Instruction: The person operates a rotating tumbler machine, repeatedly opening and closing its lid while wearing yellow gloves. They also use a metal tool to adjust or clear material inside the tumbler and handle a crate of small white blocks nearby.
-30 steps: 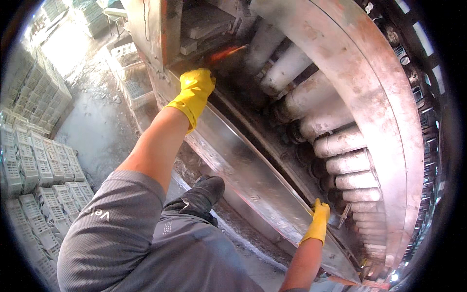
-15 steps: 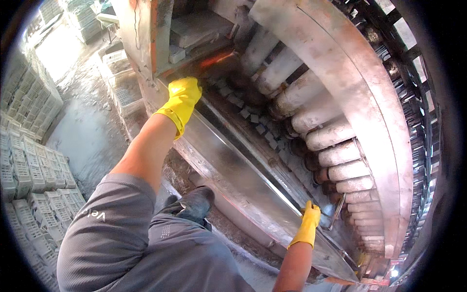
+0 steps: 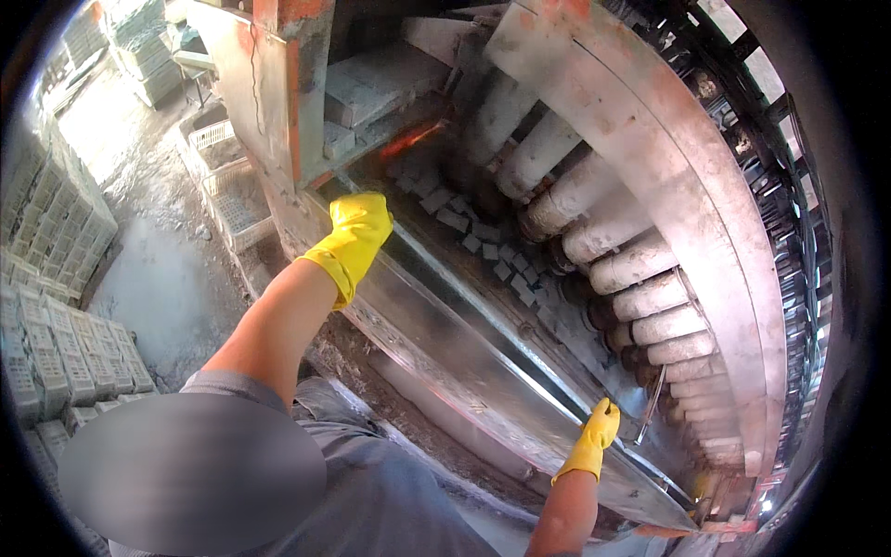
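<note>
My left hand (image 3: 357,237), in a yellow rubber glove, is closed around the upper end of a long metal bar (image 3: 483,311). Farther down the same bar, my gloved right hand (image 3: 594,441) is closed too, its fingers partly hidden. The bar runs slantwise along a wide metal ledge (image 3: 436,334), on the side away from me. Beyond it lies a dark trough with several flat grey tile-like pieces (image 3: 497,246) scattered on its bottom. A thin metal frame or rod (image 3: 652,408) leans just past my right hand.
A row of thick pale rollers (image 3: 594,227) lines the far side under a curved metal beam (image 3: 687,176). An orange-edged post (image 3: 302,93) stands at the ledge's upper end. Stacked plastic crates (image 3: 70,353) fill the left, with open baskets (image 3: 237,200) beside the ledge.
My view has shifted, so the post, ledge and tile-like pieces appear lower in the picture. Both gloved hands stay closed at about the same places on the bar.
</note>
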Tool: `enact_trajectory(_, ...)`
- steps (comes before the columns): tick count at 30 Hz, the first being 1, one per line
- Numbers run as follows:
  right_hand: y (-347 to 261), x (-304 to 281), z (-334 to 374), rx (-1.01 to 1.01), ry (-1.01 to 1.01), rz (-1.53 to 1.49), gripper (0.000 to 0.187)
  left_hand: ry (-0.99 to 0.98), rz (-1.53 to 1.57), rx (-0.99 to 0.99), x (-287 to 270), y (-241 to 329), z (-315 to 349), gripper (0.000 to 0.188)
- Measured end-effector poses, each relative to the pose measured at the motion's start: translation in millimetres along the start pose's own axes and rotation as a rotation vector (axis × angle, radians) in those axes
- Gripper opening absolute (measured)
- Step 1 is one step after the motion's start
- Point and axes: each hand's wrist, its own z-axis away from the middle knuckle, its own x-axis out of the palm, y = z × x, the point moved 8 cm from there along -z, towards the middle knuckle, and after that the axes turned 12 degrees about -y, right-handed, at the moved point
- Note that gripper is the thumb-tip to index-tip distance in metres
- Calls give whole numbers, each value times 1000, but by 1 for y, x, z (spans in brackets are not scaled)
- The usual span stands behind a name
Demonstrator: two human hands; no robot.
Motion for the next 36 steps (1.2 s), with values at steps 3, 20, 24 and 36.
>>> enact_trajectory(3,-18,17,20,-33,19,40,50,0,41,125,-7,13,10,33)
enact_trajectory(20,-103,113,124,45,-58,-128,46,264,288,641,-16,21,68,26)
enact_trajectory(24,-97,109,127,68,-25,-151,49,304,321,695,-22,23,80,25)
enact_trajectory(36,-86,103,129,127,-37,-99,48,284,360,763,-26,28,90,19)
